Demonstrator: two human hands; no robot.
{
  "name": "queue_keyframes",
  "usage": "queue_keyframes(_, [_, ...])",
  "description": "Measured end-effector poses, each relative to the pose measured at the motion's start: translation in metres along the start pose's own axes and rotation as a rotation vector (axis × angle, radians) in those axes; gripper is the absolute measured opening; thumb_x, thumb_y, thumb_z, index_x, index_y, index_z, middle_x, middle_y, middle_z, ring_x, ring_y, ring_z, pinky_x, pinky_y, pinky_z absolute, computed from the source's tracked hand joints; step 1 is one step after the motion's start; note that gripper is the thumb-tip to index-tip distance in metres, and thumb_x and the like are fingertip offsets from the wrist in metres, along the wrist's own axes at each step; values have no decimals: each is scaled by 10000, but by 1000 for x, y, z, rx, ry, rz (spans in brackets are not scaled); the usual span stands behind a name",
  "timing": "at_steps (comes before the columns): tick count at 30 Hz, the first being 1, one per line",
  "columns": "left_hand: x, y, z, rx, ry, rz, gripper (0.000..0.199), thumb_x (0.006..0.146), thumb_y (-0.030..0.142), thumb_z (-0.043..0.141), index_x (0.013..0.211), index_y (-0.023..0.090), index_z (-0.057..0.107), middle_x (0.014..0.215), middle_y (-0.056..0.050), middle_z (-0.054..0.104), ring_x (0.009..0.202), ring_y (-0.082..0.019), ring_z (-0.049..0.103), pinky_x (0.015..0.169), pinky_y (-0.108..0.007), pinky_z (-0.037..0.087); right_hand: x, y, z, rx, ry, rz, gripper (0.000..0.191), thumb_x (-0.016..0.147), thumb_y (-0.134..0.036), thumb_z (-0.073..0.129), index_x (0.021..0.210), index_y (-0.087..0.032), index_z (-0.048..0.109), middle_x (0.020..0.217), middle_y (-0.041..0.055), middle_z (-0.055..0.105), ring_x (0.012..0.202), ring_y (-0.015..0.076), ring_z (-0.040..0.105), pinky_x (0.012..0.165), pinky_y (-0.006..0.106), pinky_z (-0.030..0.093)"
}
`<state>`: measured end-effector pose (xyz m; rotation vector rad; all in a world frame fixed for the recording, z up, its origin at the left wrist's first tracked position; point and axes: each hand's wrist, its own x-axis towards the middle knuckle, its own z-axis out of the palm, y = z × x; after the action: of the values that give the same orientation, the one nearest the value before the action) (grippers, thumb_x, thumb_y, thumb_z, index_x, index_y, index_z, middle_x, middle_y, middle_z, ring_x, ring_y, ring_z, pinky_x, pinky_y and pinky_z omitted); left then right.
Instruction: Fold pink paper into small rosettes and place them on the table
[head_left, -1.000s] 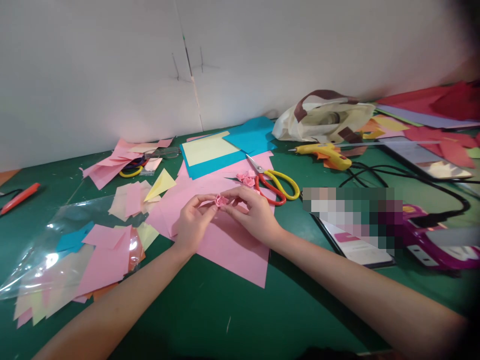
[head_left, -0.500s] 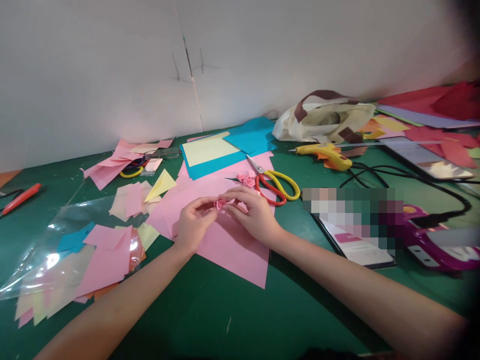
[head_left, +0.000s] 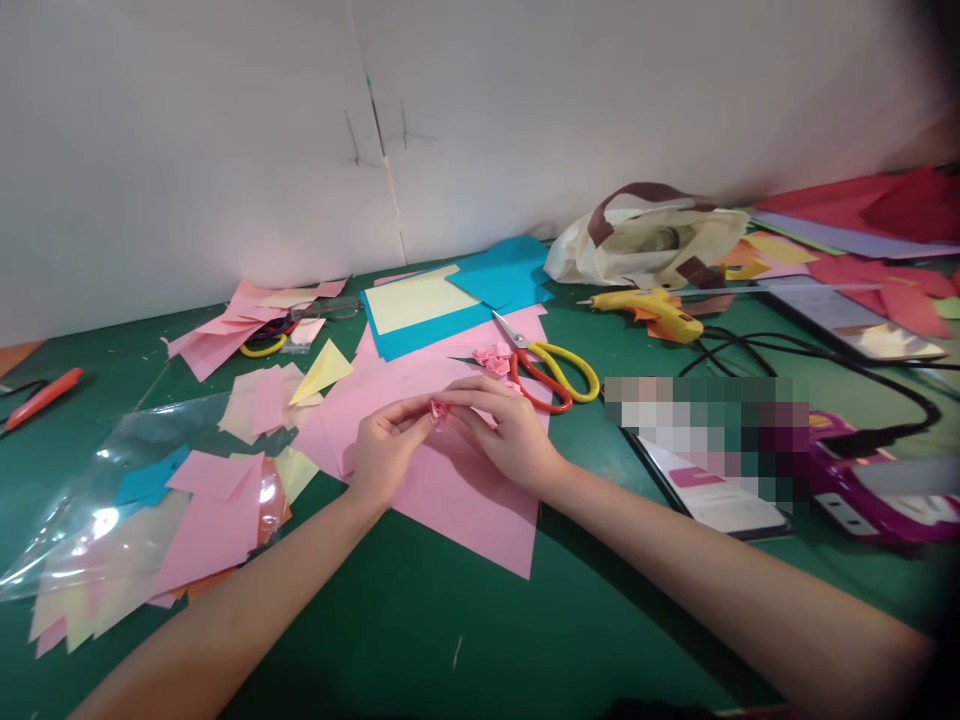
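Between the fingertips of both hands is a small pink paper flower with curled petals. My left hand pinches it from the left, and my right hand pinches it from the right. Both are held over a large pink paper sheet. Just beyond my right hand lie more pink paper flowers, partly covered by scissors with one red and one yellow handle. Behind them sit blue paper and a pale yellow sheet.
A clear plastic bag with paper scraps lies left, near a red-handled tool. To the right are a phone, a yellow glue gun, a cloth bag, black cables and a purple power strip. A white wall stands behind.
The paper flower has turned slightly between my fingertips, and my right fingers have shifted a little around it. Everything else lies as before.
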<state>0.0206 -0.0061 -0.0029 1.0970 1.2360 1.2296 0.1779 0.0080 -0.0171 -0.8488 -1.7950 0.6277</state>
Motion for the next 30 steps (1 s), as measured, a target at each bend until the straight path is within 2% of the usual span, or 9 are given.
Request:
queue_keyframes(6, [1,0,0,-18,-45,7,242,657,258,760,881,171,730,981,-83,743,986,-241,668,955,-420,489,0,-1,0,8,3,-13,242,898,-130,485,977,-241,685,983,63,661,916,183,639,824,373,536])
queue_keyframes(9, [2,-2,-1,-41,-77,47,310,680,249,743,981,186,706,1046,-80,718,1019,-229,651,957,-405,488,0,-3,0,33,9,-2,244,892,-131,488,1057,-230,638,1012,76,657,941,191,630,831,386,537])
queue_keyframes(12, [2,-3,-2,-35,-73,49,402,692,254,732,1086,206,666,1078,-75,692,1015,-223,646,920,-387,508,-1,-4,2,110,60,87,261,846,-196,593,1107,-208,580,1050,96,627,880,185,642,792,385,558])
queue_keyframes(15, [2,-2,-2,16,-86,54,351,714,271,712,1053,191,676,1083,-94,691,1028,-241,638,892,-378,515,-1,-4,3,167,74,145,300,767,-232,701,1040,-184,587,996,87,635,833,181,647,756,370,570])
queue_keyframes(20, [2,-3,-3,59,-81,82,265,728,273,697,977,181,692,1038,-90,711,986,-237,646,915,-394,491,0,-6,2,99,9,80,176,829,-185,626,1003,-208,635,941,60,686,837,172,649,762,356,560])
queue_keyframes(30, [2,-1,-1,66,-93,145,218,718,220,697,934,190,693,1022,-74,717,1014,-230,640,943,-389,476,0,-4,0,36,12,13,225,861,-163,572,1061,-241,641,993,57,674,902,185,627,786,368,547])
